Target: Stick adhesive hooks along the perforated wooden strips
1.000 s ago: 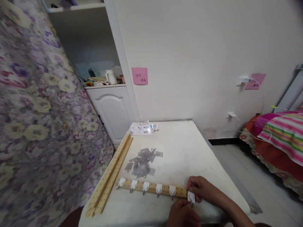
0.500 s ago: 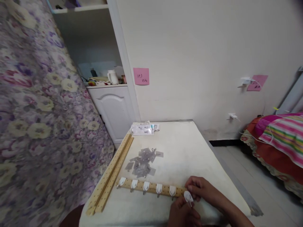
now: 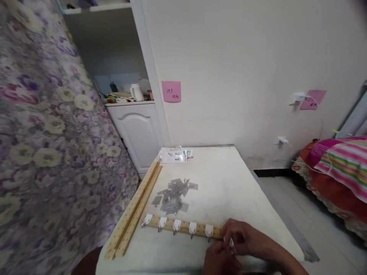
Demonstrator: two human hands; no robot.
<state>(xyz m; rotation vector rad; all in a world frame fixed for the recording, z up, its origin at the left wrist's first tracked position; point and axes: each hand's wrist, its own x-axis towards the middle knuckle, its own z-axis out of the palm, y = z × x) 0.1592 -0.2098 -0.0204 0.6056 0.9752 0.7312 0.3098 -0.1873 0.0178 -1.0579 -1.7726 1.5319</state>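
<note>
A perforated wooden strip [image 3: 185, 228] lies across the near part of the table, with several white hooks [image 3: 193, 228] fixed along it, each with a metal hook at its lower edge. At the strip's right end, my right hand [image 3: 243, 238] closes its fingers on another white hook [image 3: 231, 242], mostly covered by them. My left hand [image 3: 218, 258] is just below, fingers curled against the strip's end and near that hook; what they grip is hidden. Farther back on the table rests a pile of clear hooks [image 3: 173, 196] on small square transparent pads.
Two long perforated wooden strips [image 3: 137, 210] lie along the table's left edge. Packaged hook sheets [image 3: 173, 156] are at the far left corner of the cream-covered table [image 3: 218, 172]. A floral curtain [image 3: 57, 133] hangs at left; a bed [image 3: 338, 164] stands at right.
My right hand has moved slightly down and its fingers now cover the white hook at the strip's right end, which was plainly visible before. My left hand stays close below.
</note>
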